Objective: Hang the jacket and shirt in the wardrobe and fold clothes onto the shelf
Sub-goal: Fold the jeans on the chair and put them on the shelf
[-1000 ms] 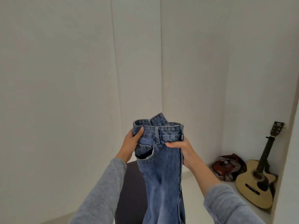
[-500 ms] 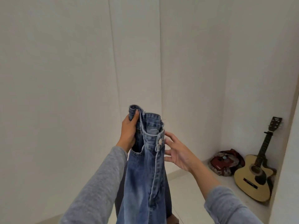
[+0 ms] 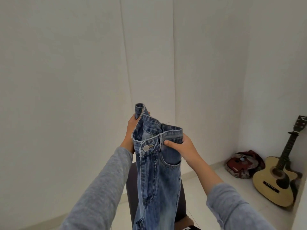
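A pair of blue jeans (image 3: 159, 180) hangs in front of me, held up by the waistband, with the front button facing me. My left hand (image 3: 131, 130) grips the raised left end of the waistband from behind. My right hand (image 3: 182, 146) pinches the waistband near the belt loop on the right, thumb on the front. The legs drop out of view at the bottom. No wardrobe, jacket or shirt is in view.
White walls meet in a corner ahead. A dark chair or seat (image 3: 132, 193) stands behind the jeans. An acoustic guitar (image 3: 279, 176) leans against the right wall, with a red-brown bag (image 3: 242, 163) on the pale floor beside it.
The right hand, which let go half a second ago, has taken hold of the waistband again. The jeans have turned so the button front faces me, and the left hand has risen.
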A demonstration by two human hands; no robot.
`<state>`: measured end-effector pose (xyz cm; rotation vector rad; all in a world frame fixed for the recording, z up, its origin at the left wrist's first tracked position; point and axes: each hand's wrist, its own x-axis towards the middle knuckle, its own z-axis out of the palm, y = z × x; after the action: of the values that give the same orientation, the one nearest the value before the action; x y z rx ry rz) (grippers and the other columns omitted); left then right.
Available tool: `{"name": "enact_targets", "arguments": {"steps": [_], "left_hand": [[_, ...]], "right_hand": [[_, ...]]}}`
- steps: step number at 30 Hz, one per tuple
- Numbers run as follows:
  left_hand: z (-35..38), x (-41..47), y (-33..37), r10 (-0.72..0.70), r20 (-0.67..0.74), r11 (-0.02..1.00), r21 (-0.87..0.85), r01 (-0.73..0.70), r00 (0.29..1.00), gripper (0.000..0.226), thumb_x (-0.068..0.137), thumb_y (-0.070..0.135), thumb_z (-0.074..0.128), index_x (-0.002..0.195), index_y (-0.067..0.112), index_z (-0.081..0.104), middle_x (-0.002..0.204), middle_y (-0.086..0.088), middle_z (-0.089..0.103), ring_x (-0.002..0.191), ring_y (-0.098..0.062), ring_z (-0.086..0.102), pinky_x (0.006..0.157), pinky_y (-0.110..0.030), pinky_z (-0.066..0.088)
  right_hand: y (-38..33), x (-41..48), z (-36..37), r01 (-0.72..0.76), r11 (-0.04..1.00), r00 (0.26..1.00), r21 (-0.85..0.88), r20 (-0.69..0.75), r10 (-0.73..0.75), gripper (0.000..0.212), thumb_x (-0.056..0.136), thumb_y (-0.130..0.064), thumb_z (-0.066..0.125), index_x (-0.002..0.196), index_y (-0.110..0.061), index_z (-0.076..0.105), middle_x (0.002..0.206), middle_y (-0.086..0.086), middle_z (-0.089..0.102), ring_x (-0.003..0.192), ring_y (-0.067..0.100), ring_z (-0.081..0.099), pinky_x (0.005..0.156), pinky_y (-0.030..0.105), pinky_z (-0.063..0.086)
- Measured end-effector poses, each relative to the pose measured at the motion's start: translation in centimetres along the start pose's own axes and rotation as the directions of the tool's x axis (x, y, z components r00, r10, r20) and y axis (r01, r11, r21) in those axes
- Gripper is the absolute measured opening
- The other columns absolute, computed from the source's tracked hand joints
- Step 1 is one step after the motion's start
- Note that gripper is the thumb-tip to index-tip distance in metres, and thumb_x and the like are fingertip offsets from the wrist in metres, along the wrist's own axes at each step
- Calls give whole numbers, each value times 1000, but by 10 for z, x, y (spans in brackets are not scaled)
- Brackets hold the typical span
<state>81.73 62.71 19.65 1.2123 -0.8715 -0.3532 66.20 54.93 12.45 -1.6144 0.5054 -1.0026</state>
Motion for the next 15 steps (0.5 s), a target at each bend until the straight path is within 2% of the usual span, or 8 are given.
{"name": "enact_targets", "arguments": {"steps": [2, 4, 7, 11, 15], "left_hand": [[-10, 0, -1, 33, -104, 999, -13, -35, 994, 18, 95, 26, 53, 80, 17, 58, 72, -1, 59, 67, -16, 55, 62, -26, 45], [-23, 0, -7, 46, -196, 994, -87, -64, 979, 21, 93, 30, 58, 78, 16, 56, 75, -5, 59, 71, -19, 55, 67, -32, 48], [-38, 3, -10, 119, -299, 989, -47, -140, 947, 24, 92, 27, 60, 72, 18, 49, 76, -2, 56, 74, -17, 53, 73, -36, 48], [-47, 10, 0, 157, -332, 987, 87, -136, 930, 27, 92, 27, 60, 70, 20, 46, 75, 0, 53, 73, -17, 51, 71, -34, 46], [-60, 20, 23, 225, -372, 957, 256, -133, 901, 34, 91, 33, 60, 66, 16, 45, 68, 1, 50, 64, -14, 46, 54, -18, 36]], "right_hand": [[1, 0, -2, 2, 995, 988, 99, -154, 13, 15, 77, -21, 75, 89, -20, 66, 102, 7, 71, 90, 17, 66, 82, 33, 54], [0, 2, -9, 32, 992, 951, 125, -309, 8, 6, 83, -19, 70, 87, -18, 66, 96, 5, 70, 87, 18, 65, 79, 32, 54], [-9, 6, -18, 85, 989, 877, 120, -480, -18, 10, 87, -20, 66, 95, -13, 62, 94, 3, 65, 85, 14, 60, 73, 25, 46], [-33, 20, -19, 129, 987, 839, 97, -541, -56, 11, 90, -23, 62, 93, -11, 61, 86, -1, 63, 76, 8, 57, 71, 24, 42], [-66, 36, -17, 192, 979, 813, -71, -547, -199, 28, 92, -32, 57, 90, -4, 59, 87, 6, 59, 77, 16, 52, 62, 25, 38]]}}
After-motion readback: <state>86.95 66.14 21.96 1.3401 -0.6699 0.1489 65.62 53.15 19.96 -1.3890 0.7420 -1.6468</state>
